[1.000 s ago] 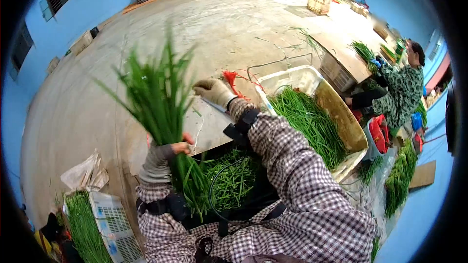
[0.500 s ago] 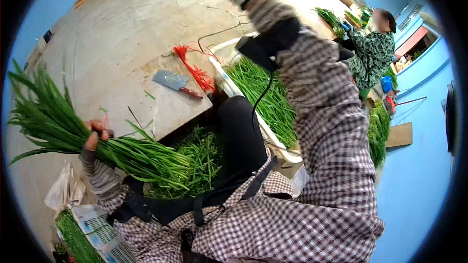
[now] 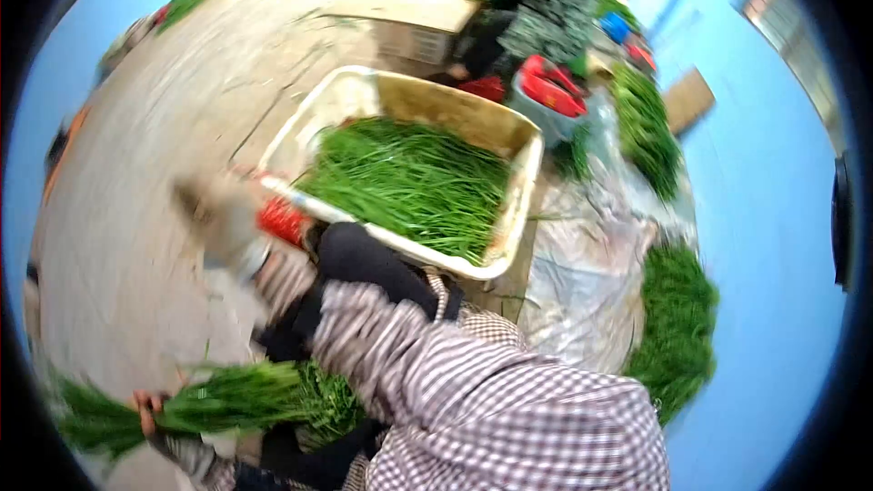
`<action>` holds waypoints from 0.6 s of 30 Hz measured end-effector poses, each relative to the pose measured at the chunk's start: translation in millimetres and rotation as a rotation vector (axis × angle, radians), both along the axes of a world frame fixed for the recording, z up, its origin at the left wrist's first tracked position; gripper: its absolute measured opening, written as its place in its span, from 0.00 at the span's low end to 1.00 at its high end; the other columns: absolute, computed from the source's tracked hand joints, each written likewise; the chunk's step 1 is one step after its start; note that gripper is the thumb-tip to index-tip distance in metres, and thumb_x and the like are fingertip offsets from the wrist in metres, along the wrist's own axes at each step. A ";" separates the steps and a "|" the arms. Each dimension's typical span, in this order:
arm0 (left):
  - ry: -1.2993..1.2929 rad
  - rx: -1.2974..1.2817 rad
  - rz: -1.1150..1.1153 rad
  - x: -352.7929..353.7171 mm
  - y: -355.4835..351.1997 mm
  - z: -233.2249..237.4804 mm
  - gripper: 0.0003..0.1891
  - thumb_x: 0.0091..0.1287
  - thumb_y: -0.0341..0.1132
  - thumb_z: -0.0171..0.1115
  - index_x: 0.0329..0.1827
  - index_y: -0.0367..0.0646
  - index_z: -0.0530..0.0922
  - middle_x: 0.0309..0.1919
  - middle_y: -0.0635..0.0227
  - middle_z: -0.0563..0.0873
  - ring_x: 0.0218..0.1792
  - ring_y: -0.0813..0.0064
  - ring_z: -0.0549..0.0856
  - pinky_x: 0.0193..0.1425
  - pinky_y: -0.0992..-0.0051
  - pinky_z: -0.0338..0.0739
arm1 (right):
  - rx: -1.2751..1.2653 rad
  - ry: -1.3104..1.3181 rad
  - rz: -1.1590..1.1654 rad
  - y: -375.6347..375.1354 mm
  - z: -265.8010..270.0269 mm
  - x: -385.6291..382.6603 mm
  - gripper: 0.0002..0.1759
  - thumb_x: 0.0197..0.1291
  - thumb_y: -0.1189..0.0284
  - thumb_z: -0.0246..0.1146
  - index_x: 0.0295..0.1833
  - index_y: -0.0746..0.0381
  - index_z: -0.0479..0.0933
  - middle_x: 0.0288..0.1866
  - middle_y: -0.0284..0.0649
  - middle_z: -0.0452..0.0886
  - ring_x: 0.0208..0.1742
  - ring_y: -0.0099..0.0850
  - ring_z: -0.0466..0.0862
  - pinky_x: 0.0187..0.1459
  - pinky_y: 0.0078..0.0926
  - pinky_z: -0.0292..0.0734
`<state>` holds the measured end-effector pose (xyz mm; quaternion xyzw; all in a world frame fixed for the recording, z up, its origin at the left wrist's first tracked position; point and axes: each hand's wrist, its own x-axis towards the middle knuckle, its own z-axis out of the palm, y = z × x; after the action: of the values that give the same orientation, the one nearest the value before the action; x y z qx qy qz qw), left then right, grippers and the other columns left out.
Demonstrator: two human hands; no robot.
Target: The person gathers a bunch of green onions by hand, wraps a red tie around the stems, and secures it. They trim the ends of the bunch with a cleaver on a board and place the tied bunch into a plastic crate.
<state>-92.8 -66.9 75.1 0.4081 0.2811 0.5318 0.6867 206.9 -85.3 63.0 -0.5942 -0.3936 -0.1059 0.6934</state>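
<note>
My left hand (image 3: 147,411) is closed around a bunch of long chives (image 3: 236,395), at the lower left. The leaves stick out on both sides of my fist. My right hand (image 3: 214,214), smeared by motion and pale as if gloved, is over the board beside a bundle of red ties (image 3: 284,220). Its fingers cannot be made out, nor whether it holds anything. Below my right sleeve, cut green trimmings (image 3: 329,405) lie near my lap. The cleaver seen earlier cannot be made out now.
A white plastic crate (image 3: 368,86) with loose chives (image 3: 409,182) stands ahead of my knee. Beyond it a co-worker in a camouflage jacket (image 3: 550,5) sits at a low table (image 3: 400,9). Heaps of greens (image 3: 673,327) lie on plastic sheeting (image 3: 582,282) along the blue wall.
My view has swung to the right. My right arm has come down from its raised reach to the board near the red ties. My left hand keeps its hold on the chives.
</note>
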 end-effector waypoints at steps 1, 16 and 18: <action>0.046 -0.085 0.052 -8.1 9.0 -0.4 0.05 0.69 0.34 0.50 0.39 0.42 0.70 0.26 0.69 0.74 0.29 0.76 0.76 0.39 0.70 0.78 | -0.090 -0.080 0.044 -8.3 -20.6 -16.6 0.11 0.53 0.71 0.61 0.42 0.63 0.76 0.33 0.46 0.79 0.33 0.42 0.80 0.35 0.37 0.75; 0.020 0.299 0.307 10.1 38.2 -10.7 0.10 0.58 0.34 0.62 0.38 0.39 0.73 0.31 0.68 0.78 0.37 0.75 0.78 0.46 0.75 0.72 | -0.069 0.382 0.631 -23.8 -80.6 -22.7 0.10 0.59 0.75 0.62 0.45 0.66 0.79 0.41 0.39 0.82 0.42 0.24 0.80 0.46 0.20 0.75; 0.082 0.372 0.256 -1.1 55.1 -23.4 0.10 0.59 0.33 0.61 0.38 0.38 0.73 0.31 0.68 0.77 0.37 0.76 0.77 0.48 0.76 0.72 | -0.191 0.405 0.613 -33.3 -87.6 -20.2 0.10 0.58 0.75 0.62 0.46 0.67 0.78 0.37 0.35 0.81 0.39 0.20 0.79 0.43 0.17 0.74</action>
<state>-93.9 -11.8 51.7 0.5100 0.2551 0.6402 0.5147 186.7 -118.6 -24.6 -0.5197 -0.4163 0.2632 0.6980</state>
